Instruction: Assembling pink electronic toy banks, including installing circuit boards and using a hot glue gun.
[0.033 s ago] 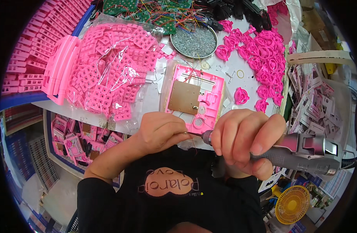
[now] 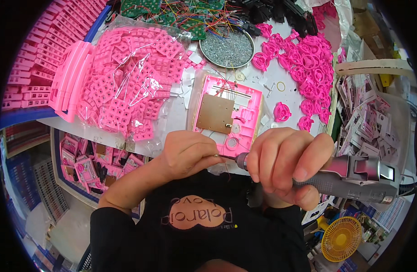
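Note:
My right hand (image 2: 285, 163) grips a grey electric screwdriver (image 2: 353, 179), its bit pointing left. The fingers of my left hand (image 2: 190, 152) are pinched on a small screw (image 2: 216, 155) at the bit's tip. Both hands hover just in front of a pink plastic housing (image 2: 245, 131) that lies flat on the table with a brown circuit board (image 2: 216, 113) set in it. A round metal tray of screws (image 2: 227, 47) stands behind the housing.
A clear bag of pink square parts (image 2: 127, 81) lies at the left and a heap of round pink parts (image 2: 308, 68) at the right. Green circuit boards with wires (image 2: 172, 13) are at the back. A yellow fan (image 2: 341, 239) sits low right.

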Demonstrator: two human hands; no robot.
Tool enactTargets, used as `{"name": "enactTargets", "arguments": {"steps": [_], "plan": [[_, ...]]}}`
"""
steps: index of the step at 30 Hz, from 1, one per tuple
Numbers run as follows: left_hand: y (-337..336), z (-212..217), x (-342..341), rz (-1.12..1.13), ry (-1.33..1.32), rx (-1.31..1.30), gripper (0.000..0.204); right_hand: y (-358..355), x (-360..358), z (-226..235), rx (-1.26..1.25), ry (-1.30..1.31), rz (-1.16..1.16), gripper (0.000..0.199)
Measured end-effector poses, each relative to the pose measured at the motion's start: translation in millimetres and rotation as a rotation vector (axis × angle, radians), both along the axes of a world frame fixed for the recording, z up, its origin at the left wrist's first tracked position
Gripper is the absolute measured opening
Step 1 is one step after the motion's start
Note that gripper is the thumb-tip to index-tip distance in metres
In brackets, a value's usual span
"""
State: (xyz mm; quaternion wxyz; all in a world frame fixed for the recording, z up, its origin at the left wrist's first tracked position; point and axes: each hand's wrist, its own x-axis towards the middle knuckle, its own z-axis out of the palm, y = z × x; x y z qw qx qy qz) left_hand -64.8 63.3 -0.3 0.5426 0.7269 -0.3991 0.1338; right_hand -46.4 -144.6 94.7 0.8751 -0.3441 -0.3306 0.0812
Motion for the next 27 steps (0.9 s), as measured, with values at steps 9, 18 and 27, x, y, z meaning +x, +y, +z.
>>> {"name": "enactTargets", "arguments": {"steps": [9,18,27], "plan": [[-2,-5,-3,0.041,-0.057,-0.03,0.03,0,2,0,-0.019,-0.008,0.031,0.029],[-5,2,0,0.06,-0.104,0.006,0.027,0,-3,0,-0.017,0.063,-0.006,0.029],[-1,-4,6,0.273,-0.013,0.528,0.016,7,23,-58,-0.266,0.016,-0.357,0.024]]}}
